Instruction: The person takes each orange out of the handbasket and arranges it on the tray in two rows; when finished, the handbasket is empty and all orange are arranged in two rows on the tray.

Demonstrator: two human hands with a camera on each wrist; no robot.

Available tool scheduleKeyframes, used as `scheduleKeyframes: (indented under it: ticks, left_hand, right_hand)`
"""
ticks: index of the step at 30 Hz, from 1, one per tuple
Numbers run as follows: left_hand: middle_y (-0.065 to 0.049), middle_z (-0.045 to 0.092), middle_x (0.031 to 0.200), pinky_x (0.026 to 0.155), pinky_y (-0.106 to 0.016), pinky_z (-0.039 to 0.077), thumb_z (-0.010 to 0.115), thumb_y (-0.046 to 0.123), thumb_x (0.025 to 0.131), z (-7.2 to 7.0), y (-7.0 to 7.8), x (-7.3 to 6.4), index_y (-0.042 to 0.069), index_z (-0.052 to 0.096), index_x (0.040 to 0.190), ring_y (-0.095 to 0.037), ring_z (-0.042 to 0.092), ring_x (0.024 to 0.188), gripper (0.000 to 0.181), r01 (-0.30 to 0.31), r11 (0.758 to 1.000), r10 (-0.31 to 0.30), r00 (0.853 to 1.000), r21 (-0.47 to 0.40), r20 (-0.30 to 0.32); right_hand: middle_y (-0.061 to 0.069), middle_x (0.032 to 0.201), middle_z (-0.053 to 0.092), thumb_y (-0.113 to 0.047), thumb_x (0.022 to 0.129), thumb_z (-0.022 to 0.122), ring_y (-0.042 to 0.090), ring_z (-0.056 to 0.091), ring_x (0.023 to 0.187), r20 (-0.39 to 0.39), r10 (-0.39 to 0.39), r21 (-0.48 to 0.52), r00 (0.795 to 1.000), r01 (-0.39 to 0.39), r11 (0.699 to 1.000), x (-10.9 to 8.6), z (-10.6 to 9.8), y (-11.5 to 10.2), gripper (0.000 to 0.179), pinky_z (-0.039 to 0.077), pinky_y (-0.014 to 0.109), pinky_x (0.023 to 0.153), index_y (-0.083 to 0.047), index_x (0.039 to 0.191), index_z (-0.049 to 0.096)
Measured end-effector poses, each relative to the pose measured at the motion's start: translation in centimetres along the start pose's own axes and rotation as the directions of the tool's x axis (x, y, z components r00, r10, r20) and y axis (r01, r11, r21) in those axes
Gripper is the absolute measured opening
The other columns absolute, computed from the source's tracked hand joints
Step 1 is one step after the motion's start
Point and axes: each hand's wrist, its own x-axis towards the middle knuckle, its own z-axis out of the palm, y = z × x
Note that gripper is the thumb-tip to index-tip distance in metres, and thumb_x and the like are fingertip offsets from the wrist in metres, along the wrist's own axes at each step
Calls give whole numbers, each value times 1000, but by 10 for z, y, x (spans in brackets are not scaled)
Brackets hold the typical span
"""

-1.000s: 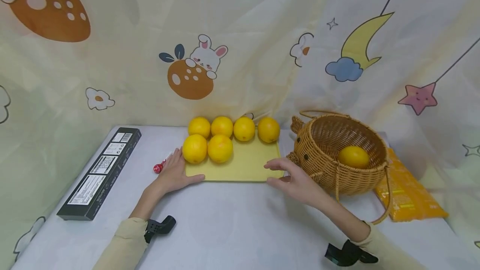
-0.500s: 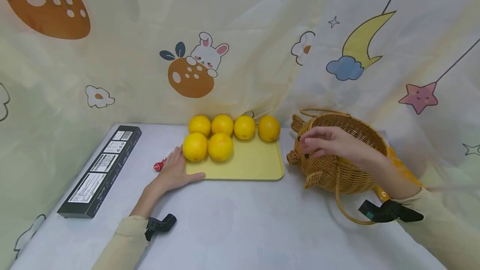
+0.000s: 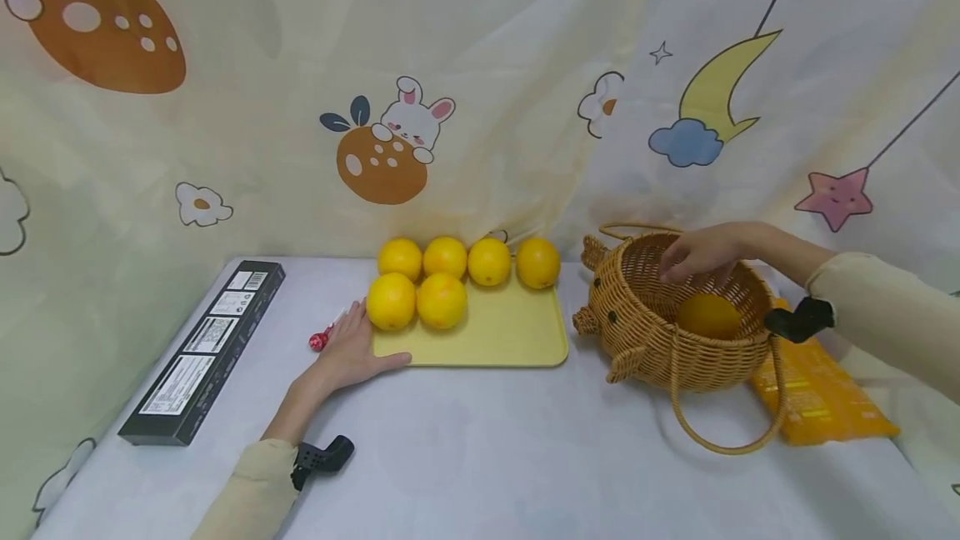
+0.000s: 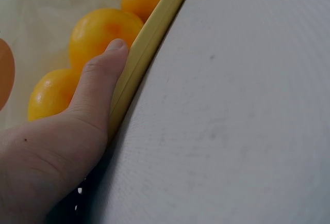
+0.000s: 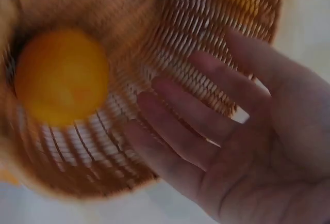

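My left hand (image 3: 351, 352) rests at the left front corner of a yellow tray (image 3: 517, 340), its thumb lying along the front rim. Several oranges (image 3: 442, 301) sit on that tray in two rows, toward the back and left. Over at the right, my right hand (image 3: 701, 255) reaches into a wicker basket (image 3: 645, 340) shaped like a pig. In the right wrist view its fingers (image 5: 180, 136) are spread and hold nothing. A single orange (image 5: 62, 77) lies in the basket, apart from the fingertips.
A long black box (image 3: 202, 348) lies at the table's left. A red-wrapped lollipop (image 3: 319, 341) is beside my left hand. Behind the basket's right side lies an orange packet (image 3: 832, 398). The basket's loop handle (image 3: 720, 447) hangs onto the table in front. A printed curtain (image 3: 510, 107) closes the back.
My right hand has gone from the tray's right front corner, across the front of the basket, to inside its opening. The left hand stays at the tray.
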Motion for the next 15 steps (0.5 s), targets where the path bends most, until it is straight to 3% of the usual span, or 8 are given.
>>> scheduleKeyframes:
  ticks: [4,8,11,15]
  left_hand:
    - [-24,8,162,121,-60,3,64,72,74,1,1,-1,0,10,155,-44,4,150,121,9,1000,-8,1000,-6,7]
    - [-24,8,162,121,-60,3,64,72,74,-1,1,-1,0,9,155,-44,4,150,121,6,1000,-6,1000,0,3]
    - [-24,7,162,121,-60,2,64,72,75,-2,2,0,-1,9,155,-44,4,149,121,3,1000,-3,1000,-3,6]
    - [-24,8,162,122,-59,2,64,73,74,0,0,1,0,10,155,-44,4,150,122,-3,1000,3,1000,-3,3]
  right_hand:
    - [32,142,43,-44,97,53,55,47,125,123,92,-22,988,-90,996,12,-8,5,66,57,57,82,2,142,41]
    - [35,147,35,-48,92,60,57,40,130,216,175,12,961,-182,983,20,-14,6,76,56,59,83,0,146,36]
    - [34,149,31,-49,88,65,55,39,132,249,210,35,946,-226,974,25,-16,9,84,55,60,83,0,149,32]
    - [32,150,32,-51,85,69,52,45,129,256,226,66,940,-250,966,31,-16,16,90,54,62,86,0,149,32]
